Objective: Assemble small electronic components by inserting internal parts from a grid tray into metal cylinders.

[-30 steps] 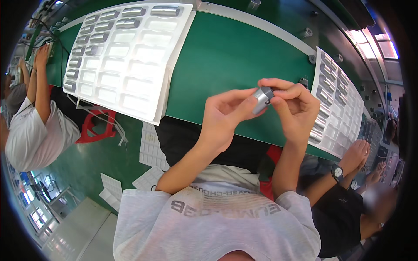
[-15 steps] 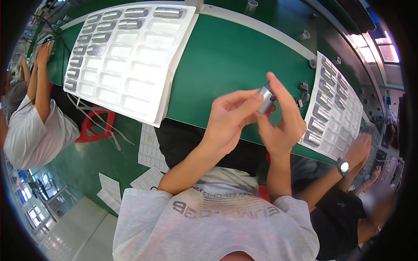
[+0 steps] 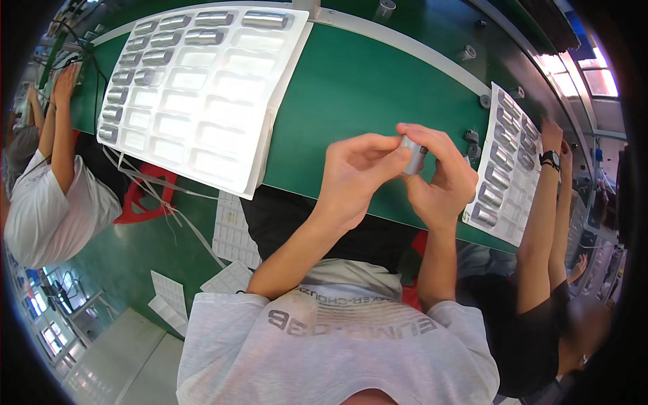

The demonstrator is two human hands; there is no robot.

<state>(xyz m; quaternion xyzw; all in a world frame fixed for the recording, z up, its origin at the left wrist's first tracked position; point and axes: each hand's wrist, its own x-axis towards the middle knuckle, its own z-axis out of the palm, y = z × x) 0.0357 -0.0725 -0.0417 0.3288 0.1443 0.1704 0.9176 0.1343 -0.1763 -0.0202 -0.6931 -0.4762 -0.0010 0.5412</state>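
Both my hands meet over the front part of the green bench top (image 3: pixel 358 81). Between them is a small silver metal cylinder (image 3: pixel 412 155) with a dark mark on its side, held upright or slightly tilted. My left hand (image 3: pixel 361 172) pinches its left side with thumb and fingers. Curled round the right side is my right hand (image 3: pixel 440 179), its index finger at the top end and its thumb lower down. Further left lies a white moulded tray (image 3: pixel 223 135), with similar silver cylinders (image 3: pixel 156 57) in several of its pockets.
A second white tray (image 3: pixel 516 196) with silver cylinders lies at the right. Small dark parts (image 3: pixel 472 143) sit beside it. Loose cylinders (image 3: pixel 468 52) stand beyond the pale rail (image 3: pixel 412 47). A co-worker's arms (image 3: pixel 540 223) reach in at right; another person (image 3: pixel 64 189) sits at left.
My right index finger has bent down onto the cylinder's top end, and the cylinder stands more upright. The co-worker at right has reached both arms forward past the right tray.
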